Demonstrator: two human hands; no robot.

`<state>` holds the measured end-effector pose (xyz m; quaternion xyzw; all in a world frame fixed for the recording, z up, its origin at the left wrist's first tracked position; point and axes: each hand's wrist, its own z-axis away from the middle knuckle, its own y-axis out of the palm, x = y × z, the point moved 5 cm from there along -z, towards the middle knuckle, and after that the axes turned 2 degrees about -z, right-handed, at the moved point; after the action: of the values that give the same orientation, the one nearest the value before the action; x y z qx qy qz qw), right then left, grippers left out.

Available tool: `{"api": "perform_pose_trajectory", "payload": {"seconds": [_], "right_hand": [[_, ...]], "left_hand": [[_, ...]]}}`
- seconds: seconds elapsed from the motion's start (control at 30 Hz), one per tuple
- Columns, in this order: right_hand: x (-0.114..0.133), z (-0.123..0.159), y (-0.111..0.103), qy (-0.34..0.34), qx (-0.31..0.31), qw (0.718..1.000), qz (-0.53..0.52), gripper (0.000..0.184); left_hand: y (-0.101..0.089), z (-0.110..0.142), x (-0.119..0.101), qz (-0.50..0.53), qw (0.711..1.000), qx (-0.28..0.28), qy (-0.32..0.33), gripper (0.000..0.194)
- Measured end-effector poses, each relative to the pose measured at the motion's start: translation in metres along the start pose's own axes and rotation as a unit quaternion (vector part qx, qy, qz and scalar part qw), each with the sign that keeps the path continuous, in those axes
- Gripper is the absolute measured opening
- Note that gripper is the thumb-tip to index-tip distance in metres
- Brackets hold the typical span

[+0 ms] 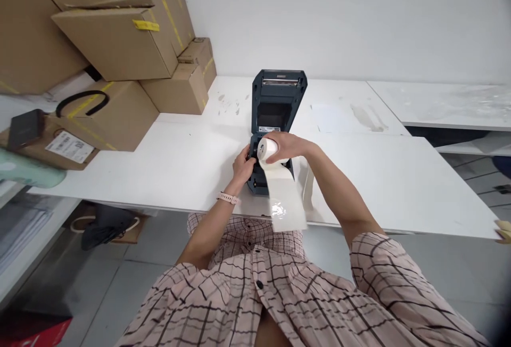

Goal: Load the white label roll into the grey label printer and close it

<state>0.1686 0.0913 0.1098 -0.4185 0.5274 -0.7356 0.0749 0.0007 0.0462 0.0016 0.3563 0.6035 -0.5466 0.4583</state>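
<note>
A dark label printer [260,186] stands on the white table with its lid [278,99] raised. My right hand [288,146] is wrapped round a white label roll [266,149], held over the printer's open bay. From the roll a loose strip of labels [285,203] hangs down past the table's front edge. My left hand [242,166] rests at the printer's left side, its fingers bent over the rim; I cannot make out anything held in them. The roll and my right hand hide much of the bay.
Cardboard boxes [115,43] are stacked at the back left. A black headband [82,103] and a green bottle [34,168] lie near them. Right of the printer is a curled paper strip [308,192] on the white table [371,176]. A wall rises behind.
</note>
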Motion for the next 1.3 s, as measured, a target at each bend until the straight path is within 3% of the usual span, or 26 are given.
{"api": "perform_pose_trajectory", "payload": {"seconds": [0.17,0.3,0.4,0.53,0.63,0.77,0.97,1.3], "right_hand": [[-0.008,-0.027,0.025,0.058,0.048,0.991,0.111,0.071],[-0.009,-0.026,0.035,0.074,0.046,0.985,0.15,0.072],[0.003,-0.003,0.039,0.02,-0.016,0.99,0.14,0.067],[0.026,0.055,0.061,-0.1,-0.088,0.989,0.058,0.053],[0.035,0.088,0.088,-0.101,-0.104,0.988,0.048,0.054],[0.038,0.101,0.107,-0.067,-0.145,0.984,0.075,0.051],[0.046,0.098,0.113,-0.061,-0.167,0.977,0.115,0.056],[0.047,0.098,0.111,-0.053,-0.162,0.98,0.105,0.057]], "left_hand": [[-0.002,0.003,-0.004,-0.007,1.0,-0.003,0.0,0.07],[-0.002,0.005,-0.007,-0.005,1.0,-0.001,-0.006,0.068],[-0.002,0.006,-0.008,0.001,1.0,0.0,-0.002,0.07],[-0.003,0.009,-0.009,0.002,1.0,0.003,0.003,0.069],[-0.004,0.01,-0.009,-0.003,1.0,-0.004,-0.002,0.069],[-0.001,0.009,-0.01,0.018,1.0,-0.001,-0.003,0.07],[0.004,0.013,-0.012,0.118,0.993,0.025,-0.01,0.07],[0.005,0.013,-0.015,0.161,0.986,0.033,-0.034,0.066]]}}
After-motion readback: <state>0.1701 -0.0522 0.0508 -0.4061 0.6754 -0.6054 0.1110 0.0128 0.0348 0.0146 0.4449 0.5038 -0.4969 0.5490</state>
